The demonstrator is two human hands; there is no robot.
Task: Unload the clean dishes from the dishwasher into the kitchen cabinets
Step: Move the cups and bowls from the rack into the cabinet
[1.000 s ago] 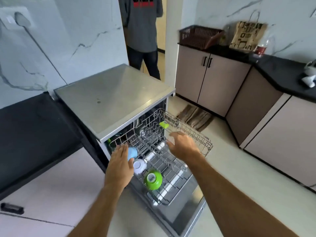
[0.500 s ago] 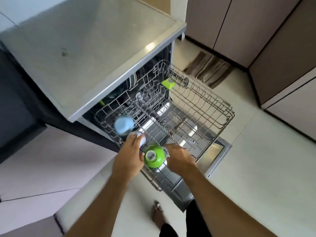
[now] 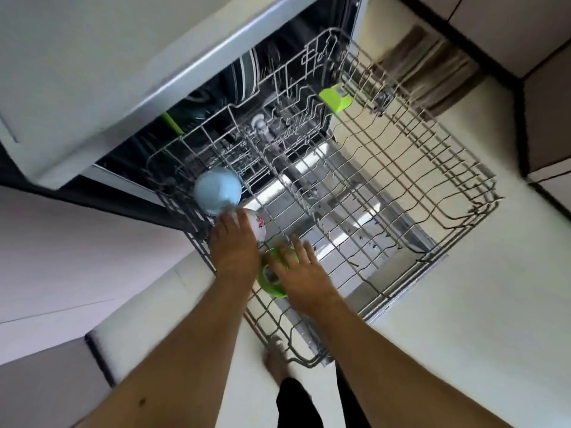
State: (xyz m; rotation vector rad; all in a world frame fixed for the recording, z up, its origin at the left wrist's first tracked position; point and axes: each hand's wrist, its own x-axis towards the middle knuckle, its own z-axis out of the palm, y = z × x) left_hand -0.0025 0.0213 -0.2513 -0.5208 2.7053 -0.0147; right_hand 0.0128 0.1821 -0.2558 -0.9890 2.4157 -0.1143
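since half a second ago both hands have closed in: left hand [image 3: 234,248] curls its grip over the white cup [image 3: 258,225], right hand [image 3: 298,267] spreads onto the green bowl [image 3: 272,281], near-left in the rack [image 3: 432,186]. lift straight up, clearing the tines.

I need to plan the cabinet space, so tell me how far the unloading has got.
Done: the upper rack is pulled out and mostly bare. In hand: the left hand is on the white cup and the right hand is on the green bowl, both still in the rack. Left: those two, the blue bowl, and the plates standing inside the dishwasher.
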